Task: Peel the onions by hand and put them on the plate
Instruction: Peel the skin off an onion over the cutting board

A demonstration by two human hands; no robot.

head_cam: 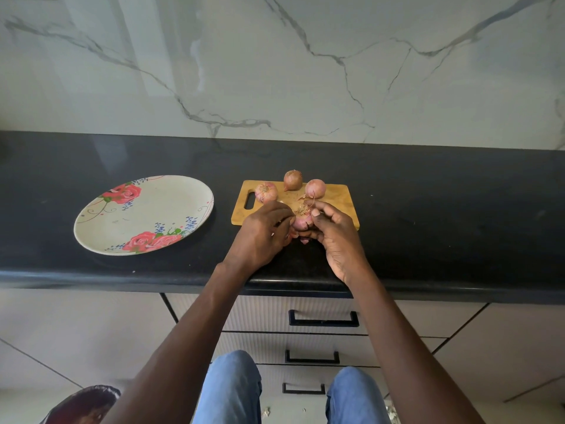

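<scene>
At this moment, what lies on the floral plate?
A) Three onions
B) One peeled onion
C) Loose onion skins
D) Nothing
D: the plate shows only its rose pattern, while three unpeeled onions sit at the far edge of the cutting board and a fourth onion is held between the left hand and right hand.

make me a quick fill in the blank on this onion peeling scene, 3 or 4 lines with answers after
1. Both hands, left hand and right hand, hold one ____.
2. The number of onions lying loose on the board is ____.
3. The plate is printed with red ____.
4. The number of onions on the plate is ____.

Missing words: onion; three; roses; zero
</scene>
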